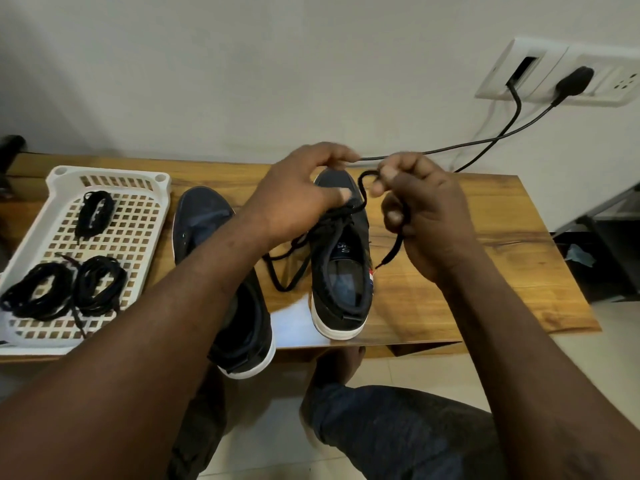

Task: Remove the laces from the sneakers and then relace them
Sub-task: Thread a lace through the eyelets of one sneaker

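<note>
Lace (364,188) partly threaded on right-hand sneaker (341,306), upright on counter (467,271). Right hand (429,216): fingers (393,174) curled tight, pinching a lace loop, its tail hanging below the hand. Left hand (301,199): fingers curled, thumb against lace at the top eyelets; pinch unclear. Second sneaker (204,220) just beside it.
</note>
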Tool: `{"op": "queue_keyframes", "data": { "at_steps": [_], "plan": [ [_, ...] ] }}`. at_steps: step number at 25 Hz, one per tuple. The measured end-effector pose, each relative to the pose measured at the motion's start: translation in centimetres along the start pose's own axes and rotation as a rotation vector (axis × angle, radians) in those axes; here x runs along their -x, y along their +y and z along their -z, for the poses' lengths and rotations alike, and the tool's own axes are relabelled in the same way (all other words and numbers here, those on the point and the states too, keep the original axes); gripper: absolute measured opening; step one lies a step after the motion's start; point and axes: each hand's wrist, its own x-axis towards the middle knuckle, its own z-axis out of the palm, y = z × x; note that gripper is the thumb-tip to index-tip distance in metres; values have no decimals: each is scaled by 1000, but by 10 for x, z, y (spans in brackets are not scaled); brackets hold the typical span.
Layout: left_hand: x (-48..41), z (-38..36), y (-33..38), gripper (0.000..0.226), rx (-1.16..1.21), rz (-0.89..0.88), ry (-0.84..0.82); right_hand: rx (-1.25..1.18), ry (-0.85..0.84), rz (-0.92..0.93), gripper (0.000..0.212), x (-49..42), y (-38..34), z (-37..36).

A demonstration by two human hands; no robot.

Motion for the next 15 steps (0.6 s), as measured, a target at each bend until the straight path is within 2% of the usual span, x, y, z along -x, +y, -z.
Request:
{"op": "queue_keyframes", "data": {
  "at_steps": [2,4,5,8,11,13,15],
  "plan": [
    [2,-8,4,37,29,-97,-79,141,10,-10,4,0,6,-7],
    [0,-13,0,14,-102,-115,-36,160,34,-15,6,0,8,-8],
    [-2,-12,-3,10,-183,-100,4,184,44,-17,8,-1,8,-5],
    [-7,4,-19,18,-606,-14,172,264,60,-47,5,-2,9,6],
    [-6,19,-28,22,-866,135,174,308,42,-109,13,-1,13,12],
    [-3,16,-26,37,-784,127,88,335,-2,-151,18,0,14,9],
    [-1,6,-18,52,-482,19,-70,357,-21,-156,19,0,17,2]
  ]
}}
